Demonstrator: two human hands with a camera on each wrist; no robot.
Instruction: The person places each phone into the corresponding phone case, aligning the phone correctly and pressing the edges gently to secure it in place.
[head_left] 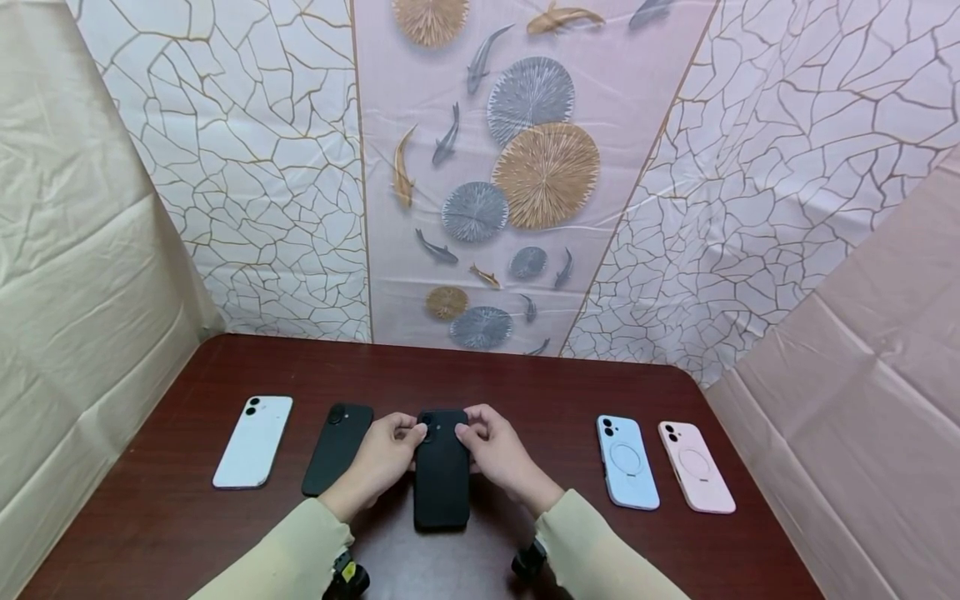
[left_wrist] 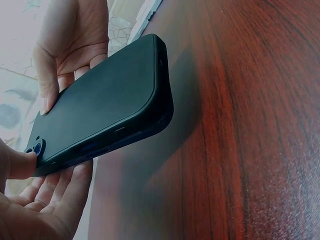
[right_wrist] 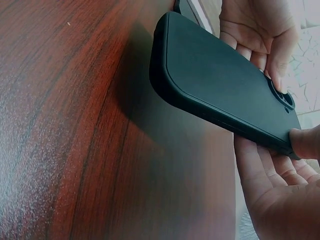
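A phone in a black case is held back side up between both hands, tilted above the table in the wrist views. My left hand pinches its upper left corner, the thumb beside the camera lenses and the other fingers underneath. Opposite it, my right hand grips the upper right edge, thumb on the back and fingers below. A dark blue strip shows along the case's side in the left wrist view. Close by my left hand lies a dark phone, partly covered by that hand.
On the far left of the brown table lies a white phone. To the right are a light blue phone and a pink phone, each with a ring on its back. Patterned cloth hangs behind the table.
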